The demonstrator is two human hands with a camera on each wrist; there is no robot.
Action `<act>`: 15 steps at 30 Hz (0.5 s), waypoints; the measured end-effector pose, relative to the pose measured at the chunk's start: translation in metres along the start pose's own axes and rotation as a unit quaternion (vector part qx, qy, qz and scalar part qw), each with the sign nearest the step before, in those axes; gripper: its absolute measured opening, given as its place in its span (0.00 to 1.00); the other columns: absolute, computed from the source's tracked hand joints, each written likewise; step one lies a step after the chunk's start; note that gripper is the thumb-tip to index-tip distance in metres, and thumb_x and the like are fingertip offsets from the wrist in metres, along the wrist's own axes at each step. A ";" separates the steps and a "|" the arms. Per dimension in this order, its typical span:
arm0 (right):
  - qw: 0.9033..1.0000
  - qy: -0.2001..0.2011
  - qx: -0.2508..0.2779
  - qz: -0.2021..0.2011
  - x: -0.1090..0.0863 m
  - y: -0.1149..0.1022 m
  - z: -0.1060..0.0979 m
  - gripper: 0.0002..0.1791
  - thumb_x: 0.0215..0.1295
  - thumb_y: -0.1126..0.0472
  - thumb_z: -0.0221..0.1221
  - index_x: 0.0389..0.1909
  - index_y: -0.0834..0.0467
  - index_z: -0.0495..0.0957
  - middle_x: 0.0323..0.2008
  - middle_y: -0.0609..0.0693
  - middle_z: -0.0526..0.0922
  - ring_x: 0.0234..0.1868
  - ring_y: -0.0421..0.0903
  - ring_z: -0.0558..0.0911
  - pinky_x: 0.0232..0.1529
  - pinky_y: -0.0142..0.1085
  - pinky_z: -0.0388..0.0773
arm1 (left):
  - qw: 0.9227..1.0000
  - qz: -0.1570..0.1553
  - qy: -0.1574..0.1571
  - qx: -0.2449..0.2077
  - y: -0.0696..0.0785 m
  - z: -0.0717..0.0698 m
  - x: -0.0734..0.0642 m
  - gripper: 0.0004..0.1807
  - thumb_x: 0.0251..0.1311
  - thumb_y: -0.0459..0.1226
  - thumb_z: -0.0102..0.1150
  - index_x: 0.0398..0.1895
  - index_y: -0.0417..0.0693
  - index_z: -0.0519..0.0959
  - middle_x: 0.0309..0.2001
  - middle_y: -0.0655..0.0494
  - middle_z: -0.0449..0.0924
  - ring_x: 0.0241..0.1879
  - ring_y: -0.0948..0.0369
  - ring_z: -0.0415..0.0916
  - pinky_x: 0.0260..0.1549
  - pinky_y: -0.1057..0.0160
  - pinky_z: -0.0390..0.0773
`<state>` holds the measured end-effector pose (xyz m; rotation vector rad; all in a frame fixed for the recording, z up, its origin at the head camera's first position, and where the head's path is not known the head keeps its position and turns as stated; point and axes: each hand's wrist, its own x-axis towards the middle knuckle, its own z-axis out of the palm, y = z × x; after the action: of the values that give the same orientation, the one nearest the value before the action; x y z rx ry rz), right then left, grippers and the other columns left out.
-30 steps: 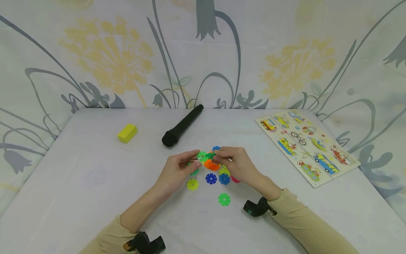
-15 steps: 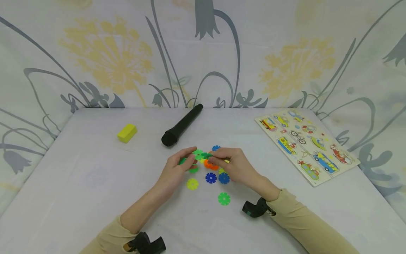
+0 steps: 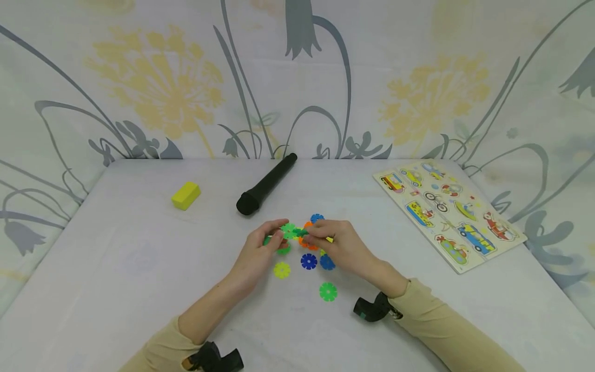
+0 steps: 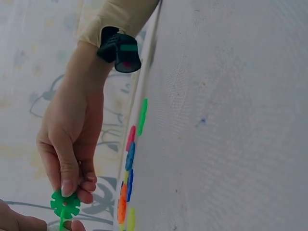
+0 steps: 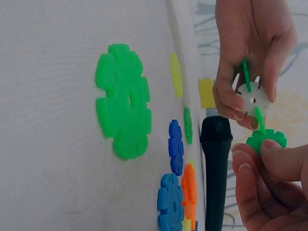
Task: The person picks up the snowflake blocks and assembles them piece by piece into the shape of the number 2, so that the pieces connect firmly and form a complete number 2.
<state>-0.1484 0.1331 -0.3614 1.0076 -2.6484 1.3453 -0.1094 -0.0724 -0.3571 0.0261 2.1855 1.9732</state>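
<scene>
Over the scattered pieces, my left hand (image 3: 251, 253) grips a small chain of notched plastic discs. Its white disc (image 5: 252, 100) sits between the left fingers, with a bright green disc (image 3: 288, 231) slotted edge-on into it and a dark green disc (image 5: 246, 74) on the opposite side. My right hand (image 3: 350, 253) pinches another green disc (image 4: 65, 205) between thumb and forefinger, its edge right at the bright green one. Below the hands lie a dark blue disc (image 3: 309, 261), a blue disc (image 3: 327, 262), an orange disc (image 3: 309, 244) and a yellow disc (image 3: 281, 269).
A loose green disc (image 3: 328, 292) lies nearer the front of the white table (image 3: 116, 274). Behind the hands is a black microphone (image 3: 266, 185), with a yellow block (image 3: 186, 196) to its left. A vehicle picture puzzle board (image 3: 450, 214) lies at the right.
Both hands have shifted slightly left with the held discs. The right hand's green disc stays against the bright green disc, and the right hand has dipped a little. The loose discs stay put.
</scene>
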 end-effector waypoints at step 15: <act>1.000 0.012 -0.011 -0.001 -0.001 0.001 0.000 0.10 0.64 0.67 0.65 0.45 0.63 0.87 0.34 0.50 0.87 0.34 0.42 0.81 0.38 0.31 0.81 | 1.000 -0.003 -0.002 -0.008 -0.001 0.000 0.001 0.21 0.75 0.34 0.44 0.67 0.41 0.70 0.51 0.44 0.74 0.48 0.51 0.77 0.60 0.51 0.73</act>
<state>-0.1485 0.1343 -0.3624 0.9847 -2.6377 1.3157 -0.1103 -0.0728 -0.3579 0.0212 2.1644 1.9841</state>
